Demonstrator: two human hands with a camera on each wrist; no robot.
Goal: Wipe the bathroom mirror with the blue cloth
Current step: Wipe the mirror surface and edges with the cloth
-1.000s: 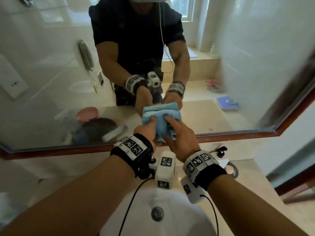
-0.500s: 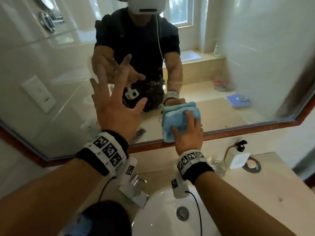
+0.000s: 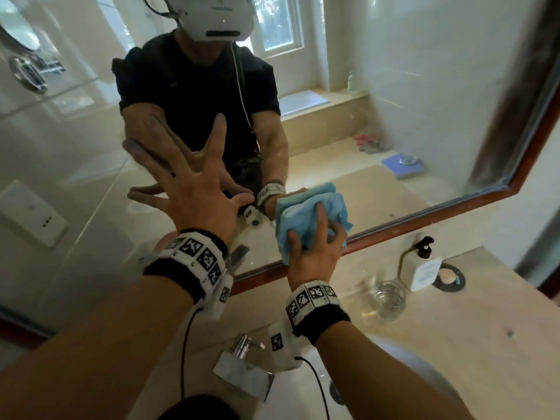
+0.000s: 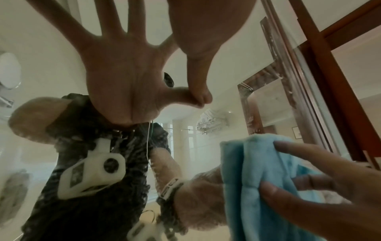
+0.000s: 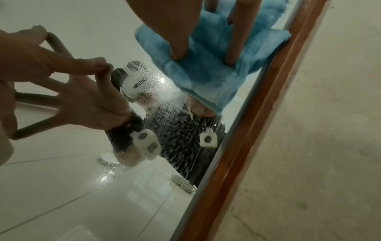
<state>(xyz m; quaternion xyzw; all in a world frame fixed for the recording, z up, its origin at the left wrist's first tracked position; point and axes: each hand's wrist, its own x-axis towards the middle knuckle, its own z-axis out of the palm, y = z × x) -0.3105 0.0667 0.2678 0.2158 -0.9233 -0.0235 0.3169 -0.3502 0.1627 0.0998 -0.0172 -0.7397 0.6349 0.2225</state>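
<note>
Blue cloth (image 3: 309, 219) sits bunched under my right hand (image 3: 315, 253), fingers (image 5: 179, 48) spread and pressing it flat on the mirror (image 3: 394, 101) just above the wooden frame (image 3: 439, 213) at the bottom edge; my left hand (image 3: 194, 189) is wide open, fingertips touching the glass beside it, holding nothing; droplets and streaks show below the cloth, so I judge the wiping barely begun; most of the glass is left; soap bottle (image 3: 422, 268) stands on the bench (image 3: 485, 344).
</note>
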